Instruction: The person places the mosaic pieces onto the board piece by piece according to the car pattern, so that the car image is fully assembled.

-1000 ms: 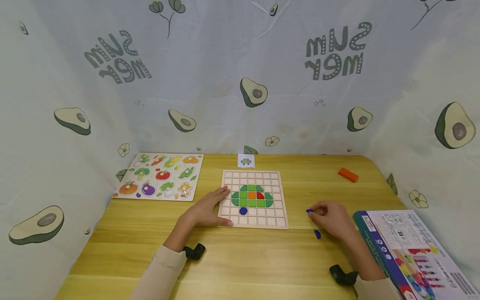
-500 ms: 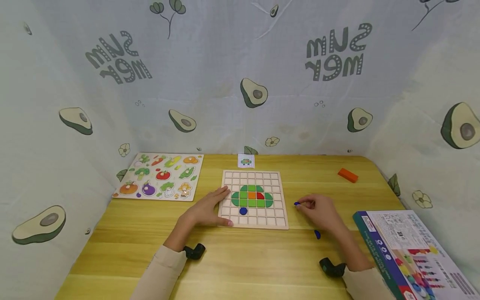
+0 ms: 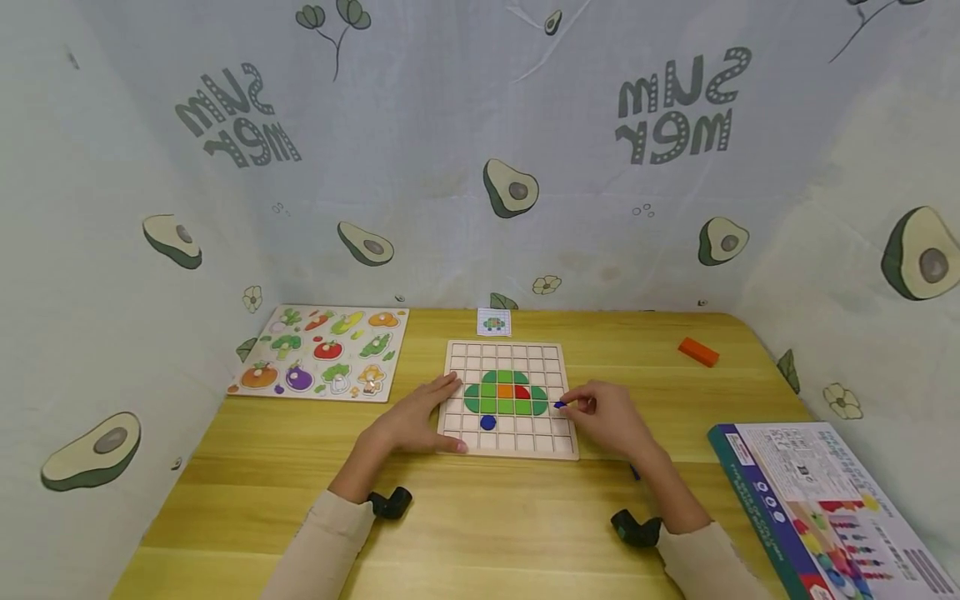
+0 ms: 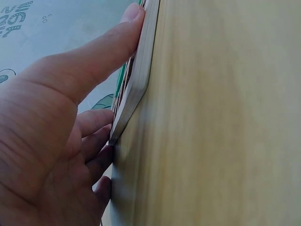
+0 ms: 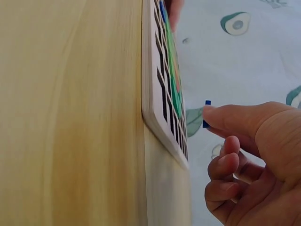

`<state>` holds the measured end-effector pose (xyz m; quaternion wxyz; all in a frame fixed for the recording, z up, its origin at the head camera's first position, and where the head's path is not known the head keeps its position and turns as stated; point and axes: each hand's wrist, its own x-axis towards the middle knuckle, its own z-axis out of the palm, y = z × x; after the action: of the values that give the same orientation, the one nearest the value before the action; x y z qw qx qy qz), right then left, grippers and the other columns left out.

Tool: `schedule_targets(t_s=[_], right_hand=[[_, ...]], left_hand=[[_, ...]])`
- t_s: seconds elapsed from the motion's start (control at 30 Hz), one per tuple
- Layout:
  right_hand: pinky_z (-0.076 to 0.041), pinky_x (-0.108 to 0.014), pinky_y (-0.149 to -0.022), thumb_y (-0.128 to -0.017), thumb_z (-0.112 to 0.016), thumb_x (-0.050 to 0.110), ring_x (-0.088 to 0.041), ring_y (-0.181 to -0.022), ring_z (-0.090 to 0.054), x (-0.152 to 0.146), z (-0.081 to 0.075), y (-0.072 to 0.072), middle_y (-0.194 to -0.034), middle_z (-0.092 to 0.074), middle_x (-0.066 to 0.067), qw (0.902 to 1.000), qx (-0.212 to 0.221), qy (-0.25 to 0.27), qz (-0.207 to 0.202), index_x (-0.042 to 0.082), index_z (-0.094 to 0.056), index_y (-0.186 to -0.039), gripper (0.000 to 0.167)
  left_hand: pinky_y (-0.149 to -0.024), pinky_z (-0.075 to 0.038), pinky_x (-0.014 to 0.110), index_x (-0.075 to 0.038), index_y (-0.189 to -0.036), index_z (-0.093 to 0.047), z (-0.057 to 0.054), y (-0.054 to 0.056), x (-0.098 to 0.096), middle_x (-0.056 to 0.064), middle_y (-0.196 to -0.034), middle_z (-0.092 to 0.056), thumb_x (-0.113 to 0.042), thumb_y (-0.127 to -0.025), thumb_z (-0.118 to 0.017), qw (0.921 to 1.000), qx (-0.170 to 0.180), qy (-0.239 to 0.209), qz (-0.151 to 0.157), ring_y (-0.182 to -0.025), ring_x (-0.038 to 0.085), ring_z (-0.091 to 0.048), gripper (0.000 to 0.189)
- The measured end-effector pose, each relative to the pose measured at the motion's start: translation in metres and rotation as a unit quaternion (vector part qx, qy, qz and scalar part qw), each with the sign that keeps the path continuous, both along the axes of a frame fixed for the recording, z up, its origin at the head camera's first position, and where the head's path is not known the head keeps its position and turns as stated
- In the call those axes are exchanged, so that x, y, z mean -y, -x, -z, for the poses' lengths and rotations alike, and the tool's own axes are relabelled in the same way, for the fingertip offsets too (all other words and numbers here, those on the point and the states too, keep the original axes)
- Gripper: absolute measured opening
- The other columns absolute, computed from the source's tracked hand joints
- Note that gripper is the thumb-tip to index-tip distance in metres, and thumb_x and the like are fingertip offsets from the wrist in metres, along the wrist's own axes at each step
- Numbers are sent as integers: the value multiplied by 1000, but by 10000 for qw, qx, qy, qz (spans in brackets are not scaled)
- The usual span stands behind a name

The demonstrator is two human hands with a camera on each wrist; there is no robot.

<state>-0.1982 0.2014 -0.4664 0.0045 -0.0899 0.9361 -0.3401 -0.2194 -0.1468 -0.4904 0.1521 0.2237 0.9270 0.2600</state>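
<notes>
The right hand (image 3: 609,414) is pinching a small blue piece (image 3: 558,405) between thumb and fingertip, and it is holding this piece just above the right edge of the grid board (image 3: 510,353); in the right wrist view the blue piece (image 5: 206,114) is showing a little apart from the board's surface. The left hand (image 3: 414,419) is lying with relaxed, spread fingers on the left side of the board, the thumb (image 4: 101,49) pressing along the edge of the board (image 4: 141,70).

On the board a green shape (image 3: 504,394) with an orange and a red tile is sitting in the middle rows, and a blue disc (image 3: 487,422) is lying in a cell just under it. Another blue piece (image 3: 635,473) is peeking out on the table (image 3: 480,517) beside the right forearm.

Behind the board a small card (image 3: 493,322) is standing. A vegetable puzzle (image 3: 324,352) is lying at the far left, an orange block (image 3: 698,352) at the far right, and a box (image 3: 817,492) at the near right corner.
</notes>
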Motion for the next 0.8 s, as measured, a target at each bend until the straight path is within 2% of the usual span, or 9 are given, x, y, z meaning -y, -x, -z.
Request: schedule_targets(t_s=[0.47,0.8], right_hand=[[-38,-22,-56,-90,-80,17,-16,-72,-50,33,4,4,-77,-54,-1,9986,372,141,-343,13,-82,-98,8],[-37,-23,-55,-89,-82,16,-15,-68,-49,43,10,7,-75,-56,1,9967,484,144,-634,14,-82,-97,9]], left_hand=[[-128,-22,53,-24,-165,-26,-1,1,1,-6,-173,-17,-65,-75,-83,10000,9,-43,30,-161,27,-16,114],[-129,-21,52,-24,-165,-26,-2,1,1,-7,-173,-16,-64,-76,-84,10000,55,-20,42,-161,27,-16,114]])
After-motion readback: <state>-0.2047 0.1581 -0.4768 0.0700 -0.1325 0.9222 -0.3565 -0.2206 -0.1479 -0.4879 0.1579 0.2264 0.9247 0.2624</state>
